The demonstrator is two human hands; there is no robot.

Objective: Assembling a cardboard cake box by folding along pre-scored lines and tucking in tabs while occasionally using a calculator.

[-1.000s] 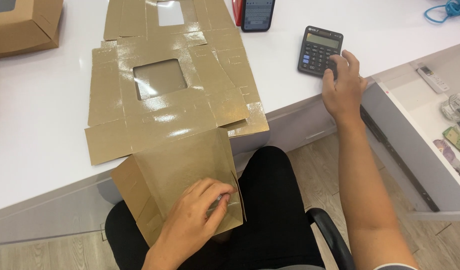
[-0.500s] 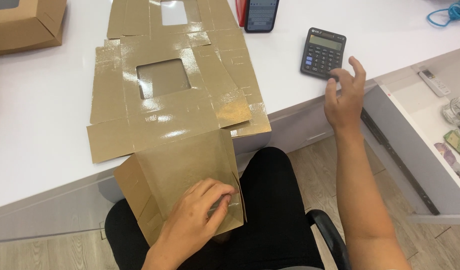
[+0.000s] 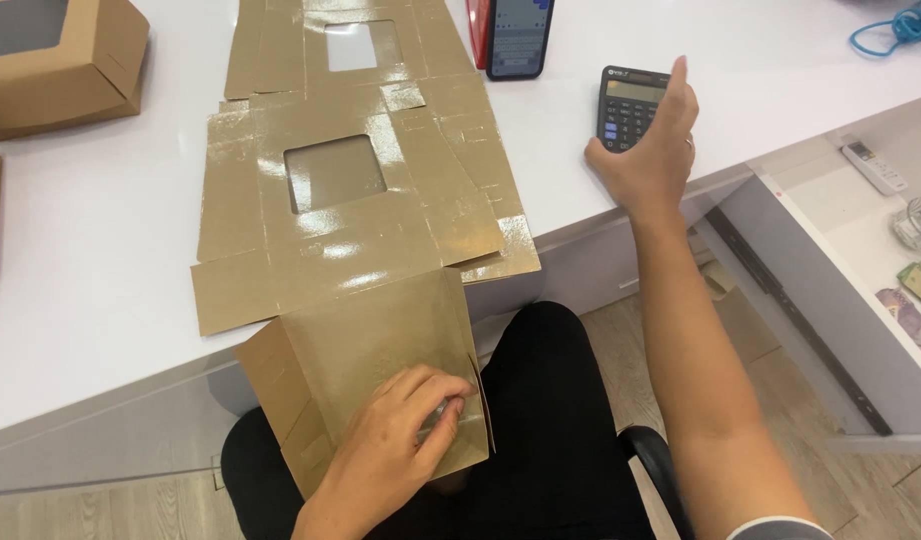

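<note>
My left hand (image 3: pixel 395 440) lies on a folded brown cardboard box blank (image 3: pixel 365 360) that rests on my lap, its fingers curled and pinching the blank near its lower right edge. My right hand (image 3: pixel 650 150) reaches onto the white table (image 3: pixel 100 230) and spans a dark calculator (image 3: pixel 620 100). The thumb sits at the calculator's lower left edge and the fingers cover its right side. A larger flat glossy brown box blank (image 3: pixel 360 230) with a square window lies on the table in front of me.
A second flat blank (image 3: pixel 330 45) lies farther back. A phone (image 3: pixel 520 35) stands next to a red object. Assembled brown boxes (image 3: pixel 50 65) sit at the far left. A blue cable (image 3: pixel 895 25), an open drawer with small items (image 3: pixel 910 260) and a chair armrest (image 3: pixel 655 465) are at the right.
My right hand lifted off the calculator's keys, then came back down over its right side with the thumb at its left edge. My left hand stays on the folded blank.
</note>
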